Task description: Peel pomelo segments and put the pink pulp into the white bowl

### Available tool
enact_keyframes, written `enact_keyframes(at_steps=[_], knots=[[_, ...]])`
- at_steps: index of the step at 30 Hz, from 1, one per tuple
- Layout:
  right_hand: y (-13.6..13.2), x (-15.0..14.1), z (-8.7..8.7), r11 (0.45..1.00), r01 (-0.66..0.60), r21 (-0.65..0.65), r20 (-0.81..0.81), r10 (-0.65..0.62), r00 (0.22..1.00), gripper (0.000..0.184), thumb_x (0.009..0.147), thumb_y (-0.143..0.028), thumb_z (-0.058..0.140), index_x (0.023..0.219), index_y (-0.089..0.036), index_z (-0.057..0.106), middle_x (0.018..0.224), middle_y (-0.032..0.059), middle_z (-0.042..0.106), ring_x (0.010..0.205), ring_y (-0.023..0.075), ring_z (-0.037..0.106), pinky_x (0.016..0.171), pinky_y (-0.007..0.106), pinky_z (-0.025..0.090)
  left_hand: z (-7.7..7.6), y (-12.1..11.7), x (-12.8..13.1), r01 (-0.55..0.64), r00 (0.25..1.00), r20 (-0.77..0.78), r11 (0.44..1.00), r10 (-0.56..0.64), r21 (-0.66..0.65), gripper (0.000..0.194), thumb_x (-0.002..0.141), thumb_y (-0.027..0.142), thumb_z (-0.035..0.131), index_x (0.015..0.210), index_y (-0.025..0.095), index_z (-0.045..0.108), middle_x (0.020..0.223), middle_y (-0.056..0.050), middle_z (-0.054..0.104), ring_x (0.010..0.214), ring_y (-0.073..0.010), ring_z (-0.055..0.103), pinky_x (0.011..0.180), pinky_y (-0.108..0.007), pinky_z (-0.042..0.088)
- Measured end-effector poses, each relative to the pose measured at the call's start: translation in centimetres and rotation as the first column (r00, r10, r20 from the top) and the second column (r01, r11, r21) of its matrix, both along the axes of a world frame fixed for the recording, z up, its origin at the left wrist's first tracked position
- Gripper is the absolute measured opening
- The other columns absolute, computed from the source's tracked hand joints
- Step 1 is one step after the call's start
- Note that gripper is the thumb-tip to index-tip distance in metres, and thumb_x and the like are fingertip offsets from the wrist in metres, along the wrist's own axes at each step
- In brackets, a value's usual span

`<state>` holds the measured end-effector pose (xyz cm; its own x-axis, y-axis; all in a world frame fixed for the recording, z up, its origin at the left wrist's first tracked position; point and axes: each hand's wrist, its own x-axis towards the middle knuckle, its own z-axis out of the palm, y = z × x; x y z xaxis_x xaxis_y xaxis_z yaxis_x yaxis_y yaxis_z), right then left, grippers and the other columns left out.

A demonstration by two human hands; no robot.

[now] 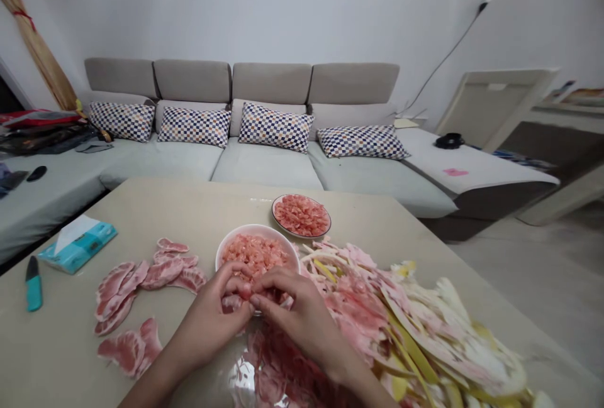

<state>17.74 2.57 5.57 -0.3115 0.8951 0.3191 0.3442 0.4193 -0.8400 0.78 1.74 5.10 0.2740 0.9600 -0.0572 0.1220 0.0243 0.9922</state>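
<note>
My left hand [212,314] and my right hand [295,310] meet over the near rim of a white bowl [225,246] full of pink pomelo flesh. Both hands pinch one pink pomelo segment [233,301] between their fingertips. Left of the bowl lie several whole pink segments [141,279] on the beige table [189,204]. Behind the bowl stands a plate [301,215] heaped with more pink flesh. Under my wrists lie pink membrane scraps [278,364].
A big heap of pink skins and yellow-white peel [415,332] covers the table's right side. A blue tissue pack [78,244] and a teal-handled knife [33,282] lie at the left. A grey sofa [264,163] with checkered cushions stands behind the table.
</note>
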Motion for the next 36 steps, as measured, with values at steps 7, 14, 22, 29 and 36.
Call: enact_keyframes(at_steps=[7,14,22,29,36], knots=[[-0.4,-0.3,-0.3,1.0,0.028,0.007,-0.079,-0.027,0.997,0.01,0.088,-0.018,0.06,0.079,-0.02,0.064,0.082,0.0022,0.067,0.078,0.017,0.06,0.074,0.028,0.044,0.2,0.2,-0.2,0.063,0.987,0.151,0.994,-0.048,-0.09,0.029,0.082,0.024,0.064,0.105,0.024,0.046,0.081,0.004,0.062,0.047,-0.004,0.049,0.042,-0.014,0.032],[-0.4,-0.3,0.0,0.99,-0.058,-0.126,-0.082,0.048,0.995,0.019,0.093,-0.032,0.055,0.08,-0.019,0.059,0.081,0.0016,0.062,0.078,0.0169,0.057,0.072,0.026,0.042,0.2,0.1,-0.3,0.066,0.982,0.185,0.989,-0.041,-0.129,0.031,0.081,0.032,0.066,0.103,0.025,0.045,0.075,0.007,0.056,0.034,-0.0012,0.04,0.032,-0.014,0.027],[1.0,2.0,0.5,0.988,0.097,-0.124,-0.123,-0.112,0.986,0.024,0.091,-0.039,0.053,0.078,-0.02,0.056,0.075,0.0011,0.058,0.07,0.0164,0.054,0.063,0.026,0.043,-0.2,0.4,-0.8,0.08,0.986,0.154,0.986,-0.057,-0.148,0.032,0.083,0.033,0.064,0.107,0.026,0.044,0.075,0.007,0.058,0.033,-0.0023,0.04,0.03,-0.014,0.026],[2.2,3.1,-0.3,0.957,0.256,0.135,0.13,-0.273,0.953,0.013,0.085,-0.024,0.057,0.088,-0.02,0.068,0.089,0.0065,0.071,0.08,0.0217,0.064,0.075,0.035,0.048,-0.8,0.6,-0.9,0.071,0.982,0.186,0.987,-0.044,-0.144,0.035,0.082,0.034,0.066,0.109,0.024,0.046,0.072,0.006,0.059,0.037,-0.0038,0.045,0.033,-0.014,0.029],[1.9,2.8,-0.3,0.97,0.201,0.135,0.09,-0.214,0.973,0.02,0.091,-0.02,0.051,0.1,-0.021,0.068,0.101,0.0064,0.071,0.093,0.0209,0.064,0.082,0.033,0.048,-0.3,0.6,-1.0,0.085,0.971,0.237,0.982,-0.044,-0.167,0.033,0.087,0.04,0.061,0.112,0.021,0.048,0.068,0.004,0.061,0.044,-0.0059,0.05,0.041,-0.015,0.034]])
